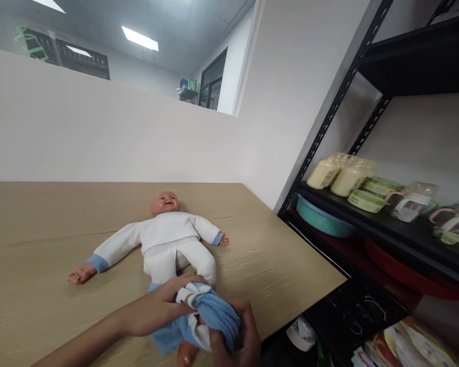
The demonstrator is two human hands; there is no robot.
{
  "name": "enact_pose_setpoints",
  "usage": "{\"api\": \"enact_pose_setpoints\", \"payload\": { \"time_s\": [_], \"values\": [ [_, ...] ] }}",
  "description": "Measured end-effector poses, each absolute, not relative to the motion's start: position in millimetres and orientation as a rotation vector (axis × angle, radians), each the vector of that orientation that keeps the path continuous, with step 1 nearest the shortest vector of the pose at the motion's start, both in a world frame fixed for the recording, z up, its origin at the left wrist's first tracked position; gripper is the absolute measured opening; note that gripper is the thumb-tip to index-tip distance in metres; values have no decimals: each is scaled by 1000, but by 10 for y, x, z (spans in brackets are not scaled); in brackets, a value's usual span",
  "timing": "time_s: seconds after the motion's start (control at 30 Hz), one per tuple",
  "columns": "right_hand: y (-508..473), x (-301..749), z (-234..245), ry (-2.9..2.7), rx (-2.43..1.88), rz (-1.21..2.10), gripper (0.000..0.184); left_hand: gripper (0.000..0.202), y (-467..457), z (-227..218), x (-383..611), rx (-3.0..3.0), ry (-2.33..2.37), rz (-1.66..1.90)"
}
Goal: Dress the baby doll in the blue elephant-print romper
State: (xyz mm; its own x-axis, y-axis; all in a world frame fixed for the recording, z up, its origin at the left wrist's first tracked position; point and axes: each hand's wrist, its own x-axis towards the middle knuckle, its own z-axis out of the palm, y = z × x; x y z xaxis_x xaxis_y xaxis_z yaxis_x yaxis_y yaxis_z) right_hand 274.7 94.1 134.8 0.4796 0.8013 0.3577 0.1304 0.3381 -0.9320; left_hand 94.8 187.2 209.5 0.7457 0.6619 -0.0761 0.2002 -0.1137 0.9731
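A baby doll [164, 239] in a white suit with blue cuffs lies on its back on a wooden table [42, 214], arms spread. At the near edge both my hands are at the doll's legs. My left hand [158, 306] is closed around the doll's leg and the white and blue cloth. My right hand [239, 334] grips a bunched blue cloth [214, 313] with a white lining, gathered around the doll's foot. A bare doll foot [185, 354] shows below the cloth.
A black metal shelf rack [367, 224] stands to the right, close to the table edge. It holds milk bottles [340, 176], lidded cups, a teal basin [321, 219] and a red basin [405, 270]. A white partition wall backs the table.
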Motion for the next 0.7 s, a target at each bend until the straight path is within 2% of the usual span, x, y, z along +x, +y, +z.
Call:
{"api": "enact_pose_setpoints", "payload": {
  "time_s": [0.2,0.37,0.5,0.63,0.7],
  "values": [
    [1119,2839,1413,-940,-1161,810,24,57,1905,2081,947,1667,647,525],
    [1284,2893,1264,-920,-1167,931,38,73,1915,2147,913,1678,645,571],
    [1450,2972,1161,-773,-1148,945,45,65,1950,2077,892,1704,670,613],
    [1646,3083,1275,-848,-1028,1148,33,73,1995,1938,899,1691,799,660],
    [1755,3118,1343,-979,-936,1249,24,69,2006,1910,917,1713,801,693]
  ]
}}
